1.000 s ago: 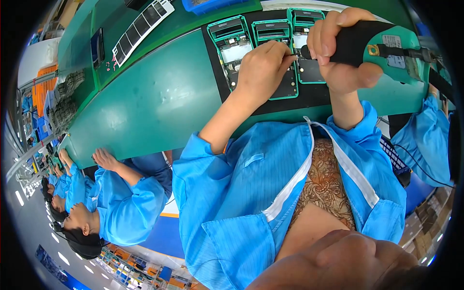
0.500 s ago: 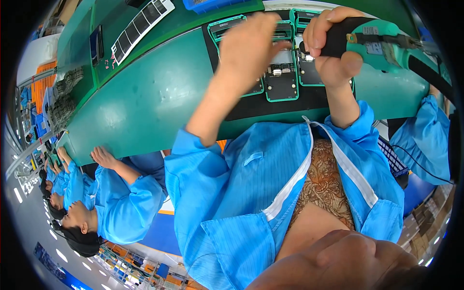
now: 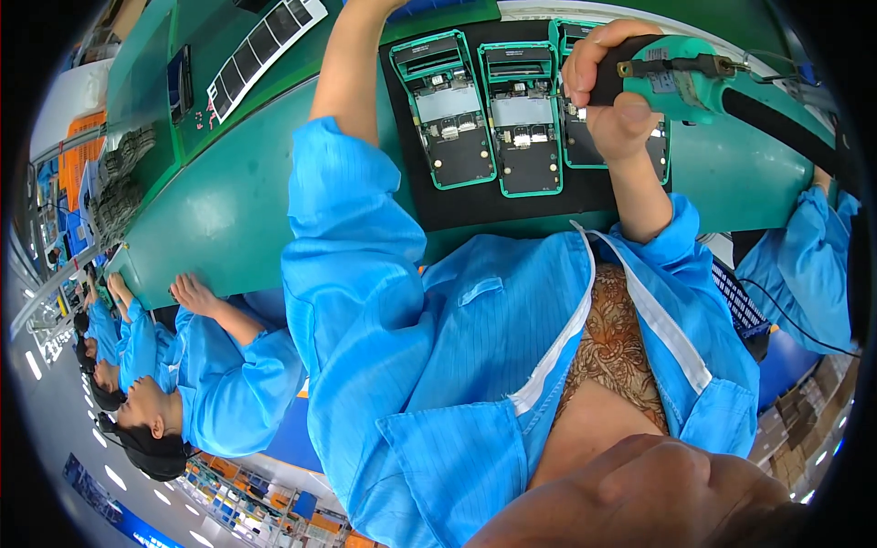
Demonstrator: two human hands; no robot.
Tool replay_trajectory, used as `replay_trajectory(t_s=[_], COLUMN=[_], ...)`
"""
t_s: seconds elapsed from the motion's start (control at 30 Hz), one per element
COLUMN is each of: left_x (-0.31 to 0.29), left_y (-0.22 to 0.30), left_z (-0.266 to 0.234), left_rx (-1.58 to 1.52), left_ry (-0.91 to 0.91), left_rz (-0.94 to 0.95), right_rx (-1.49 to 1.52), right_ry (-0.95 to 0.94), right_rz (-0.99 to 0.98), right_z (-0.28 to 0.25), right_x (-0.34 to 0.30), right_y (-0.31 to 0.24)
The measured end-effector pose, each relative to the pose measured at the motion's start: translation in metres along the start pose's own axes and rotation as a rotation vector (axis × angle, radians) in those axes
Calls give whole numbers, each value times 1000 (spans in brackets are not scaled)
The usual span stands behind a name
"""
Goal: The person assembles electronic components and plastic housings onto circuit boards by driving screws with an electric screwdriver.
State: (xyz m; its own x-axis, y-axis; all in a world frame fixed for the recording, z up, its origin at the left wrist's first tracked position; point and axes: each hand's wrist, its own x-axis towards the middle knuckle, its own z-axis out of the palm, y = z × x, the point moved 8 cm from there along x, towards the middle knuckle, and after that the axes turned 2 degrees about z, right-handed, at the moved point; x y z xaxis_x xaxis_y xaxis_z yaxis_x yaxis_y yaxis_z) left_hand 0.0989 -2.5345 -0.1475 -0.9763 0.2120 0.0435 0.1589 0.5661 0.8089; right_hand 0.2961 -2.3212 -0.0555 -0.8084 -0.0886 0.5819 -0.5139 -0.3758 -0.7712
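On a black mat (image 3: 475,208) lie several green-framed handheld device housings with black circuit boards, including a left housing (image 3: 461,146) and a middle one (image 3: 530,169). My right hand (image 3: 621,119) grips a green and black electric screwdriver (image 3: 671,78) with a thick black cord, above the housings on the right, partly covering them. My left hand (image 3: 388,5) reaches past the mat to a blue tray (image 3: 448,7) at the top edge. Only the wrist end of it shows, so its fingers are hidden.
A white sheet with dark rectangular pieces (image 3: 260,55) lies at the far left of the green table (image 3: 274,169). A dark flat object (image 3: 181,84) lies beside it. Co-workers in blue sit along the left, one resting a hand (image 3: 194,294) on the table edge. Another person's sleeve (image 3: 808,260) is at right.
My left hand has moved away from above the housings, up to the blue tray, uncovering the left and middle housings. My right hand and the electric screwdriver have shifted slightly left.
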Motion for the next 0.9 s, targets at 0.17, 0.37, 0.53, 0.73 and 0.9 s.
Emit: replay_trajectory(t_s=[0.17, 0.37, 0.53, 0.73, 0.9], left_x=[-4, -5, -14, -46, -111], left_y=[8, 6, 11, 46, 100], left_z=[-5, -8, -26, -37, -40], left_rx=[74, 151, 265, 55, 64], left_ry=[78, 127, 294, 363, 336], left_rz=[29, 61, 229, 261, 260], right_rx=[-9, -18, -25, -12, 10], right_ry=[-30, -38, -30, -37, -44], right_rz=[-14, 10, 72, 40, 62], right_z=[0, 3, 11, 13, 15], right_x=[1, -1, -3, -5, -5], right_y=[1, 11, 17, 22, 22])
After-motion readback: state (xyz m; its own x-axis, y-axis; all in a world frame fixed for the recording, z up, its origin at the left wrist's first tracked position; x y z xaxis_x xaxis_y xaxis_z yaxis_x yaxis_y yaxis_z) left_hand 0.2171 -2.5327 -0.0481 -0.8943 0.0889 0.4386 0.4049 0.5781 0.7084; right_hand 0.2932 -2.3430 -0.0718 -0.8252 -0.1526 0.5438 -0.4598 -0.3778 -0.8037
